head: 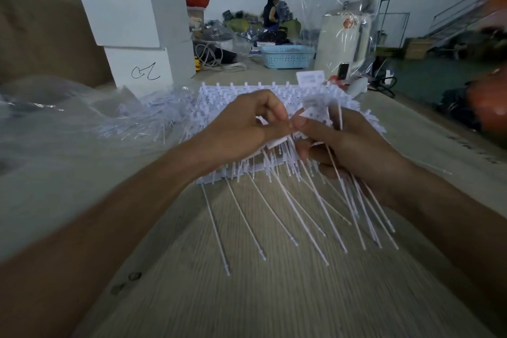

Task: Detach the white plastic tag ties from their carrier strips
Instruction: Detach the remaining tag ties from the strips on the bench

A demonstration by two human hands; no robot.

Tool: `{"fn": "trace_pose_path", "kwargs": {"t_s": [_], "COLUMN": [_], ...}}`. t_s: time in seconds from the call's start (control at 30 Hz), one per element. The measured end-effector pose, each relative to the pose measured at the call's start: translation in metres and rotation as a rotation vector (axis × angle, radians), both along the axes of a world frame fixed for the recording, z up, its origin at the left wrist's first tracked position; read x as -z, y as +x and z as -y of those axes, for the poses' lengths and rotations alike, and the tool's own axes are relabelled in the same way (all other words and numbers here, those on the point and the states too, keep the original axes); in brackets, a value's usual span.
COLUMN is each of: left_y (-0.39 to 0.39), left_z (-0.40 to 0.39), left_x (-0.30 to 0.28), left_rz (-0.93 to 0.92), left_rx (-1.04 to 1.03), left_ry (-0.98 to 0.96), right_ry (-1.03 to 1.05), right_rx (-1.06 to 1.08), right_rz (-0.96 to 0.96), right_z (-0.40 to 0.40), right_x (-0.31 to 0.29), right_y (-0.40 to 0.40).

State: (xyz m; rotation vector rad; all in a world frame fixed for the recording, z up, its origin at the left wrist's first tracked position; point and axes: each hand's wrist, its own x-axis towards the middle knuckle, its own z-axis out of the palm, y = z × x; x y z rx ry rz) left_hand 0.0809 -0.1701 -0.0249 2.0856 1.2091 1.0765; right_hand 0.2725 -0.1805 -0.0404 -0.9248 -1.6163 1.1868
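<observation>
While both hands meet above the middle of the wooden table (274, 296), the left hand (241, 129) has its fingers curled, thumb and forefinger pinching the white carrier strip (315, 110) where it meets the other hand. The right hand (354, 145) grips a bundle of white tag ties (323, 217), fingers wrapped round their upper ends, so that the long thin tails fan down and toward the camera over the tabletop, apart at the tips. Whether every tie in that bundle is already free of the strip cannot be told, since the hands cover the joint. Under and behind the hands lies a stack of more carrier strips (219, 101), white, with rows of small heads standing along the far edge. To the left, a clear plastic bag (82, 107) lies slumped on the table with loose white ties (153, 118) in it, spilling at its mouth toward the stack. Two white cardboard boxes (137, 35), one on the other, stand shut behind the bag; their contents are hidden. Farther back a light blue basket (286, 56) sits on the table; what it holds is too blurred to tell. Another person (271, 12) sits in the distance among piled goods.
</observation>
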Motion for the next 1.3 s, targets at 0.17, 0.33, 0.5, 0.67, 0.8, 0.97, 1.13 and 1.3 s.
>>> {"fn": "trace_pose_path", "kwargs": {"t_s": [0.17,0.33,0.5,0.67,0.8,0.97,1.13,1.3], "left_y": [0.004,0.002,-0.001,-0.006,-0.011,-0.004,-0.004,-0.005], "left_z": [0.001,0.001,0.001,0.000,-0.003,0.004,-0.001,-0.003], "left_x": [0.008,0.005,0.001,-0.001,-0.001,0.006,0.010,0.010], "left_rz": [0.122,0.329,0.460,0.468,0.403,0.172,0.268,0.236], "left_rx": [0.068,0.110,0.216,0.348,0.460,0.533,0.386,0.233], "left_ry": [-0.177,-0.298,-0.495,-0.528,-0.527,-0.450,-0.445,-0.366], "right_ry": [-0.012,0.253,0.520,0.675,0.621,0.297,0.216,0.000], "right_rx": [0.069,-0.028,-0.138,-0.134,-0.025,0.250,0.095,0.038], "right_rz": [-0.104,0.052,0.205,0.369,0.353,-0.157,0.293,0.099], "right_z": [-0.002,0.003,0.003,-0.003,-0.006,-0.017,-0.007,-0.003], "right_x": [-0.001,-0.004,-0.006,-0.011,-0.010,-0.027,-0.008,0.001], "right_y": [0.005,0.003,0.007,0.018,0.017,0.039,0.020,0.005]}}
